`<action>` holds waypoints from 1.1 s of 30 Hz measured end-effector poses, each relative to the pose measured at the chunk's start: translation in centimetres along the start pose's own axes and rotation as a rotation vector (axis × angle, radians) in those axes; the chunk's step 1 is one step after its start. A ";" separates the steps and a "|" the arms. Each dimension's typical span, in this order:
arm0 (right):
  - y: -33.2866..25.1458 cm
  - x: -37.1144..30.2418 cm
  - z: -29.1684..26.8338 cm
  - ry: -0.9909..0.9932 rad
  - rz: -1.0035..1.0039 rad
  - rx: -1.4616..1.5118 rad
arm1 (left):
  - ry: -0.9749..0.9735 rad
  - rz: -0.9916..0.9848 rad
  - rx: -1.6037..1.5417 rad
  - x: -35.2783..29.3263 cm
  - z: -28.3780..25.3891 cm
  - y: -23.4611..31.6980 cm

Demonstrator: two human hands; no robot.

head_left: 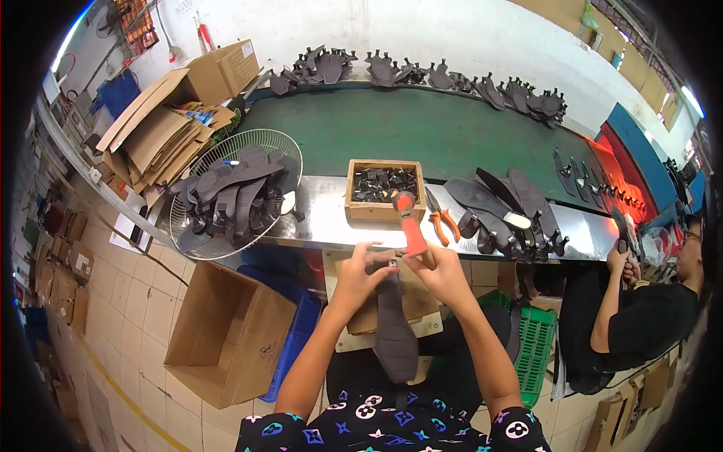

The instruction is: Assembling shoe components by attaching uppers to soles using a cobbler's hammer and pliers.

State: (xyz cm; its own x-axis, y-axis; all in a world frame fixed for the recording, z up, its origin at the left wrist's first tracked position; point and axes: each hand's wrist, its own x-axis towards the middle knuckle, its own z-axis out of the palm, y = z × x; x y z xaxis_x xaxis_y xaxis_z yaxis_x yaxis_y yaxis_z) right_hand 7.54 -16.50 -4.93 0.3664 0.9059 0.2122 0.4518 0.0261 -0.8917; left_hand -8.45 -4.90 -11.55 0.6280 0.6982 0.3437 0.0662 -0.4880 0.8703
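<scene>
A dark grey padded strap hangs down in front of me, its wide end toward my body. My left hand is closed on the strap's narrow top end, near a small fitting. In my right hand is a hammer with a red upper part and wooden handle, tilted upward. The right fingertips also meet the strap's top end, though whether they pinch it is hard to tell. Behind the strap lies a board. Just beyond the hammer, a wooden box holds small black parts.
Orange-handled pliers lie right of the box. Grey straps fill a wire basket at left; more straps lie right. The green table carries others along its back. Below are a cardboard box and green crate. A co-worker sits right.
</scene>
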 end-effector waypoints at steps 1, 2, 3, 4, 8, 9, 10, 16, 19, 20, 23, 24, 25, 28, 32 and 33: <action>0.3 0.3 0.4 -0.039 0.009 -0.014 | 0.034 0.127 0.041 -0.3 -0.1 -0.3; 0.8 0.3 0.8 -0.047 0.010 -0.011 | 0.037 0.121 0.042 -0.6 -0.1 -0.2; 1.2 0.4 1.2 -0.040 -0.033 -0.012 | 0.026 0.047 -0.033 -1.0 -0.1 0.2; 1.5 0.3 1.6 -0.032 -0.076 -0.012 | 0.014 -0.026 -0.109 -1.3 -0.1 0.4; 1.4 0.0 1.9 -0.084 -0.130 -0.095 | -0.004 -0.095 -0.150 -1.5 -0.3 0.3; 1.5 -0.1 1.9 -0.079 -0.169 -0.125 | -0.004 -0.097 -0.149 -1.6 -0.3 0.2; 1.6 -0.2 1.9 -0.072 -0.208 -0.154 | 0.013 -0.096 -0.127 -1.7 -0.2 0.2; 1.2 -0.8 0.8 -0.115 -0.368 -0.492 | -0.029 0.048 -0.026 -1.1 -1.0 0.8; 0.2 -0.6 0.2 -0.151 -0.396 -0.545 | -0.043 0.107 -0.006 -0.7 -1.4 0.3; -0.1 -0.6 0.0 -0.170 -0.412 -0.570 | -0.046 0.125 -0.031 -0.6 -1.5 0.2; -0.8 -0.9 0.1 -0.153 -0.344 -0.587 | -0.024 0.071 -0.053 -0.5 -1.3 0.4; -0.7 -1.0 0.0 -0.147 -0.340 -0.590 | -0.030 0.075 -0.055 -0.3 -1.4 0.9; -0.4 -1.3 0.0 -0.093 -0.303 -0.448 | -0.074 -0.011 0.012 -0.2 -1.5 1.7; -3.4 -3.5 0.2 -0.046 -0.158 -0.118 | -0.068 -0.107 -0.059 -0.5 -1.4 1.1; -6.1 -7.2 -0.9 0.057 -0.156 -0.138 | -0.070 -0.156 -0.272 -0.7 -1.3 1.3; -6.3 -7.8 -1.2 0.011 -0.239 -0.256 | -0.077 -0.157 -0.275 -0.6 -1.2 1.1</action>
State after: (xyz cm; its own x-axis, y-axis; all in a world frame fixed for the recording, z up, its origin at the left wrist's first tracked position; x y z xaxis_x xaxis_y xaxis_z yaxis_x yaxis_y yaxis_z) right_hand 2.86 -24.22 -0.51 0.2338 0.8823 0.4084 0.7147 0.1289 -0.6875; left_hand -9.64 -5.23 -10.33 0.6844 0.7068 0.1788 -0.0382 -0.2101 0.9769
